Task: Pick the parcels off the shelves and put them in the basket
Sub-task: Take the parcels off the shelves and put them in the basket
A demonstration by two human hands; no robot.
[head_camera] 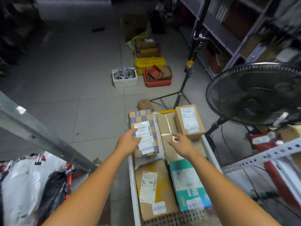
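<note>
A white basket (132,180) stands on the floor below me, packed with several parcels. My left hand (127,141) rests with straight fingers on the blue-and-tan checkered box (144,118) at the basket's far left. My right hand (180,144) hovers with spread, relaxed fingers above a long taped brown box (164,126) in the middle and holds nothing. A tall brown box (189,121) stands at the far right. Nearer me lie a brown labelled box (151,185) and a teal-and-white parcel (189,185).
A black floor fan (254,93) stands close on the right, next to a tripod stand (182,88). Metal shelving (244,39) lines the right side. A grey shelf beam (40,136) and bagged parcels (24,180) are on my left. Crates (153,67) sit farther along the floor.
</note>
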